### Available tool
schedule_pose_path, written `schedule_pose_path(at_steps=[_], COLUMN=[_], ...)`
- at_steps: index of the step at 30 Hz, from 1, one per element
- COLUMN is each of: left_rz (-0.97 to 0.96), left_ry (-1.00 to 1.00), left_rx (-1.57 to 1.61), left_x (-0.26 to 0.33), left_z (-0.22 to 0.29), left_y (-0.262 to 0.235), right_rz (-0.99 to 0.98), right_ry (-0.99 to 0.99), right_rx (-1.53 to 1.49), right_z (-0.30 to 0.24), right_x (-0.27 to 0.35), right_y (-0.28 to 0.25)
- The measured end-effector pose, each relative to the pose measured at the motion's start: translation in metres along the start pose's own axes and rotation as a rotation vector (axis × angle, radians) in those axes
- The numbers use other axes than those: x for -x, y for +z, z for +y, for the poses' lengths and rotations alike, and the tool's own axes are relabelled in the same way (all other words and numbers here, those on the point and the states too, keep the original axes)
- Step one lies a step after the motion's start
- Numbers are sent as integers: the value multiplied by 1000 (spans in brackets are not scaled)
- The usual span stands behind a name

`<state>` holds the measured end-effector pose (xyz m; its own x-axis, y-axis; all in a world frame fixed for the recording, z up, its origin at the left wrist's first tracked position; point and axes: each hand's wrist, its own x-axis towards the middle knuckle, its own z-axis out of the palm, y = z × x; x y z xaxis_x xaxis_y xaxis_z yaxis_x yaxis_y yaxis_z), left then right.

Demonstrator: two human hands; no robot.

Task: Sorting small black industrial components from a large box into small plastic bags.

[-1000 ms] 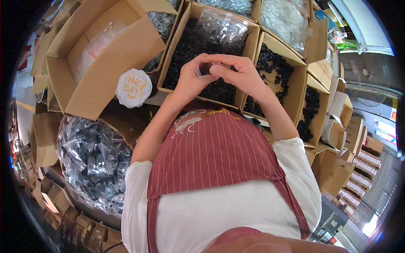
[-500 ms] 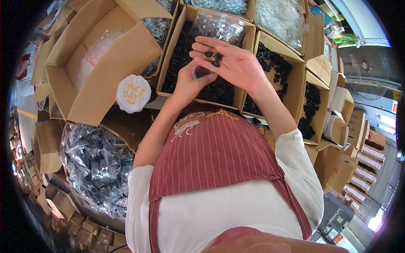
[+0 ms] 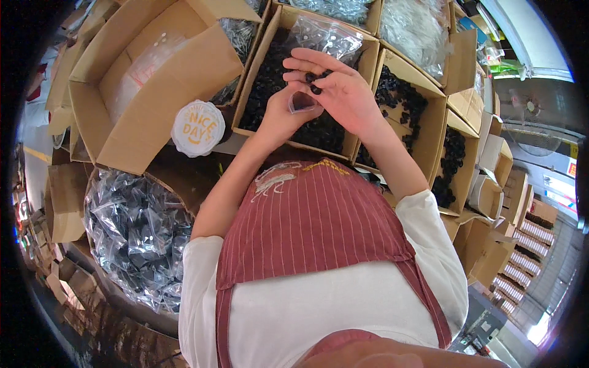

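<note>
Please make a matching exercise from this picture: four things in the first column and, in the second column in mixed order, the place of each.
Things:
1. small clear plastic bag
2. round white cup lid
3. heap of filled clear plastic bags
4. small black parts

Places:
A. lower left, in a brown container
B. between the fingers of the left hand
C. on the palm of the right hand
D. left of the left wrist, beside a cardboard box

Pairs: 1-B, 2-D, 3-A, 4-C
</note>
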<state>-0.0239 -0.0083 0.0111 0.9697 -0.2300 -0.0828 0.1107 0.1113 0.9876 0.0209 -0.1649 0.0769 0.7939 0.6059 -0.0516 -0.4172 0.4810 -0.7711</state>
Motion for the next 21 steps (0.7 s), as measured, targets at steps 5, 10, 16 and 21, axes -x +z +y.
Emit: schedule_pose_path(at_steps=[5,10,16,21], left_rz=[22,-4,-4,-16], left_ry=[55,1,-1,47], left_rx=[25,23,27,-15], left_x=[0,0,-1,-1], left_z=[-1,-2,-6,-3], left_y=[1,-1,-1,-1], right_rz=[-32,-45,-29,-72], right_ry=[-8,-61,-109,-106], right_rx=[37,185,369,228], right_z=[-1,3,4,2], right_x=[1,3,7,4], right_y=[2,4,17,14])
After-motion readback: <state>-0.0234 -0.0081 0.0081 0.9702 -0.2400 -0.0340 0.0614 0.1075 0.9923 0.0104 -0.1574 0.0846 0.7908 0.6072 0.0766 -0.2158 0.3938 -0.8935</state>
